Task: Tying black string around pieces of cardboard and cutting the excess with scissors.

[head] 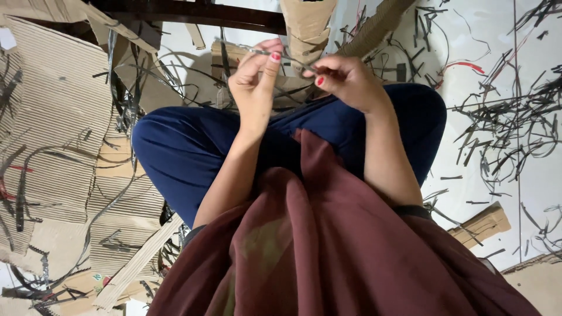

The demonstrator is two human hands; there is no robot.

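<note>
I sit cross-legged on the floor in dark blue trousers with a maroon cloth over my lap. My left hand is raised above my knees and pinches a thin grey strip between thumb and fingers. My right hand pinches the same strip a little to the right, near its other end. Both hands are close together, fingers closed on the strip.
Sheets of corrugated cardboard lie to my left. Thin dark cut strips are scattered over the white floor on the right. A cardboard offcut lies by my right side. A cardboard piece stands ahead of the hands.
</note>
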